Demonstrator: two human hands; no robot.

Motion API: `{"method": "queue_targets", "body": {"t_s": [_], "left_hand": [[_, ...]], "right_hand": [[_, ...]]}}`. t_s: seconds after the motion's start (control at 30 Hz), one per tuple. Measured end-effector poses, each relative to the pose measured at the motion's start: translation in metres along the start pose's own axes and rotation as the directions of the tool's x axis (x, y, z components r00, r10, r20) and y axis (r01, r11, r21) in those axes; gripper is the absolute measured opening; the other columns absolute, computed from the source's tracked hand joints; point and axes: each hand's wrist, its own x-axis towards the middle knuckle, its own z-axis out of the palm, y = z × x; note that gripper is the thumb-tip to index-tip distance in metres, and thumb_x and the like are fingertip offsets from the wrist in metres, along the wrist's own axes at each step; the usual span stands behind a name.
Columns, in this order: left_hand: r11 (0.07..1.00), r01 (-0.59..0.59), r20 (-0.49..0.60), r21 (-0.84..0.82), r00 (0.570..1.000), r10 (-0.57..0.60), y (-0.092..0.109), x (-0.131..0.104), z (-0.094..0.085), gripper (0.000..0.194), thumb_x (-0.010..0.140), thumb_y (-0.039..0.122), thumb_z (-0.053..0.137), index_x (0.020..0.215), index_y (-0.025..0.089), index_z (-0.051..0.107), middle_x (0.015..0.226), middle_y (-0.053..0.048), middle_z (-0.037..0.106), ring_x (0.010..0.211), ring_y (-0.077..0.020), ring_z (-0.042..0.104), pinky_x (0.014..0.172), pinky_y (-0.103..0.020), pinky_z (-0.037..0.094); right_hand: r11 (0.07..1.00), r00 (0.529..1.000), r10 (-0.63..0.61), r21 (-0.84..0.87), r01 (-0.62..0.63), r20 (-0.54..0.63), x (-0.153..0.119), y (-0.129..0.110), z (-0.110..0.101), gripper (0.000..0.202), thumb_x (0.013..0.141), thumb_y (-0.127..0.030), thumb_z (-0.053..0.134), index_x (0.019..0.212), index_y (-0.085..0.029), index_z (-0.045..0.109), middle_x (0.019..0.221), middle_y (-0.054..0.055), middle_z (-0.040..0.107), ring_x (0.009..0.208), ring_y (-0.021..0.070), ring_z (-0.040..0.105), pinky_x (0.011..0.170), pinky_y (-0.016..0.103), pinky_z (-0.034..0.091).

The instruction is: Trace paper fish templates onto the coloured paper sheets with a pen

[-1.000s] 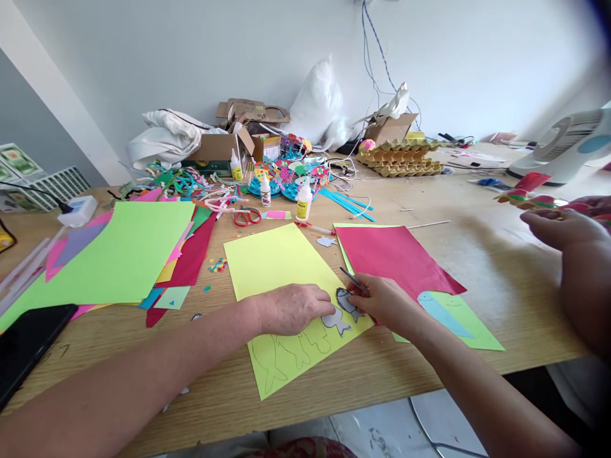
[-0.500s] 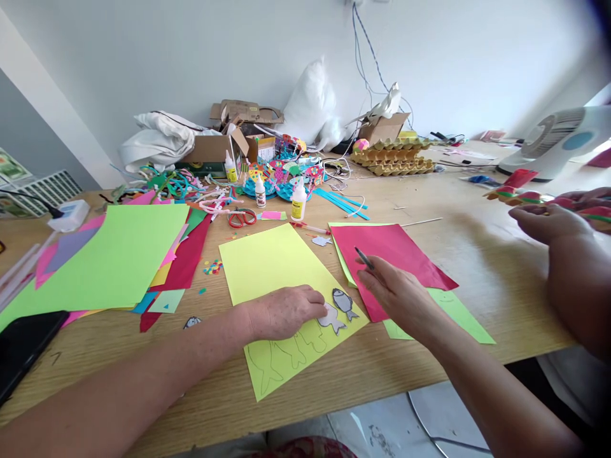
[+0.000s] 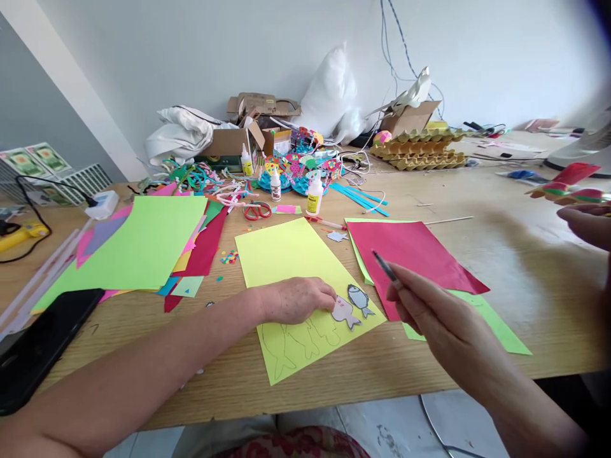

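My left hand [image 3: 296, 301] lies over a yellow sheet [image 3: 277, 251], its closed fingertips on the head end of a pale paper fish cutout [image 3: 344, 312]. Beside that cutout rests a grey paper fish [image 3: 359, 299] with drawn scales. Pencil-like outlines of fish run along the sheet's lower edge, partly covered by my left hand and forearm. My right hand [image 3: 427, 304] is closed around a dark pen [image 3: 383, 264], tip up and to the left, held above a red sheet [image 3: 410, 254] to the right of the yellow one.
Coloured sheets [image 3: 147, 242] and a black phone [image 3: 48, 343] are on the left. Behind stand glue bottles [image 3: 314, 196], red scissors [image 3: 257, 210] and craft scraps. Egg trays [image 3: 420, 152] sit farther back. At the right edge another person's hand [image 3: 585, 224] is near colourful pieces.
The view has turned left, so the scene sits farther right. My right hand has lifted a little with the pen. My left hand stays at the fish cutout.
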Motion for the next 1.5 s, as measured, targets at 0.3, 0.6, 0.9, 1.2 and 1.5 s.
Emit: {"method": "queue_targets", "body": {"t_s": [0.3, 0.6, 0.9, 1.2, 1.5], "left_hand": [[0.999, -0.007, 0.054, -0.035, 0.998, 0.009, -0.010, 0.010, -0.009, 0.038, 0.074, -0.010, 0.043, 0.090, 0.016, 0.067, 0.106, -0.004, 0.063, 0.102, -0.0159, 0.054, 0.091, -0.024, 0.040], [0.998, -0.050, 0.019, 0.026, 0.999, 0.050, -0.006, 0.001, -0.003, 0.034, 0.079, -0.004, 0.045, 0.101, 0.013, 0.064, 0.116, -0.008, 0.060, 0.107, -0.0199, 0.052, 0.091, -0.028, 0.041], [0.992, -0.067, -0.001, 0.111, 0.998, 0.068, 0.005, -0.006, -0.002, 0.034, 0.081, -0.002, 0.042, 0.105, 0.013, 0.060, 0.117, -0.009, 0.059, 0.106, -0.0200, 0.049, 0.094, -0.029, 0.038], [0.984, 0.143, -0.309, -0.106, 0.936, -0.170, 0.011, -0.030, -0.043, 0.042, 0.079, -0.005, 0.034, 0.106, 0.012, 0.061, 0.113, -0.009, 0.060, 0.107, -0.0154, 0.053, 0.095, -0.029, 0.041], [0.881, 0.296, -0.378, -0.370, 0.818, -0.434, 0.027, -0.070, -0.080, 0.040, 0.076, 0.000, 0.034, 0.094, 0.015, 0.066, 0.092, -0.001, 0.067, 0.082, -0.0097, 0.060, 0.074, -0.022, 0.049]], "right_hand": [[0.729, 0.989, 0.092, 0.684, 0.013, -0.117, -0.007, -0.007, -0.005, 0.016, 0.080, -0.024, 0.056, 0.092, -0.027, 0.067, 0.078, 0.002, 0.065, 0.072, 0.0154, 0.063, 0.059, 0.025, 0.052], [0.999, 0.992, 0.028, 0.037, -0.024, -0.126, -0.004, 0.024, 0.020, 0.009, 0.078, -0.031, 0.059, 0.082, -0.023, 0.056, 0.065, -0.001, 0.063, 0.059, 0.0148, 0.061, 0.052, 0.024, 0.045], [0.919, 0.960, -0.151, -0.325, 0.224, 0.234, -0.008, 0.030, 0.035, 0.021, 0.092, -0.028, 0.038, 0.091, -0.025, 0.059, 0.080, 0.002, 0.068, 0.066, 0.0148, 0.063, 0.055, 0.023, 0.044], [0.884, 0.901, -0.091, -0.382, 0.269, 0.423, -0.003, 0.016, 0.029, 0.014, 0.089, -0.018, 0.039, 0.094, -0.024, 0.051, 0.079, 0.001, 0.063, 0.067, 0.0165, 0.061, 0.056, 0.025, 0.041], [0.882, 0.917, -0.063, -0.409, 0.235, 0.393, -0.001, 0.017, 0.029, 0.014, 0.091, -0.024, 0.038, 0.086, -0.025, 0.050, 0.068, -0.001, 0.061, 0.057, 0.0153, 0.058, 0.051, 0.025, 0.038]]}}
